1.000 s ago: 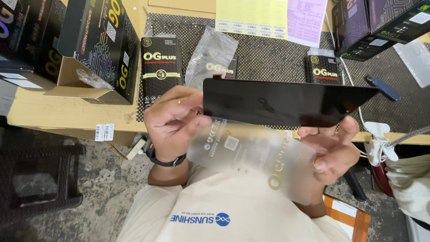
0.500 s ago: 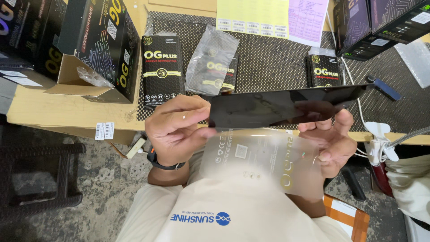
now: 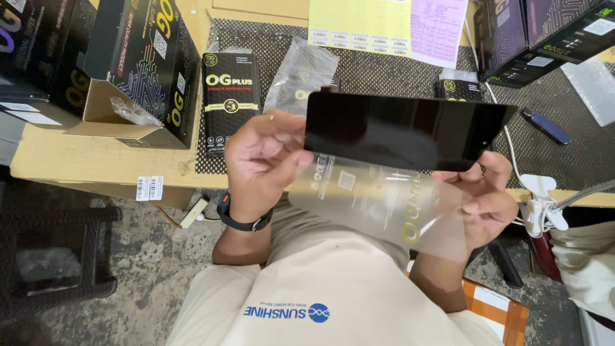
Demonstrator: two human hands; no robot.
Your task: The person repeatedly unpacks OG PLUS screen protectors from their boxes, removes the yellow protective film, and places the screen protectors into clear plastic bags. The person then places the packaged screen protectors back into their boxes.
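The bench (image 3: 77, 163) runs across the top of the view, with a dark textured mat (image 3: 384, 70) laid over its middle. At ten o'clock stands an open cardboard carton (image 3: 138, 70) with black printed sides; two more dark boxes (image 3: 544, 35) sit at one o'clock. A yellow sheet (image 3: 360, 24) and a pink sheet (image 3: 439, 29) lie at twelve o'clock. In the centre, held above the bench edge, is a long black glass panel (image 3: 403, 128), tilted slightly, with a clear plastic sleeve (image 3: 384, 202) just below it and touching its lower edge. The left hand (image 3: 262, 163) is curled, its fingertips pinching the panel's left end. The right hand (image 3: 483, 198), at four o'clock, is half closed around the sleeve and the panel's right end. A small black flat pack (image 3: 230, 96) lies on the mat at eleven o'clock, a crumpled clear bag (image 3: 301, 74) just beside it.
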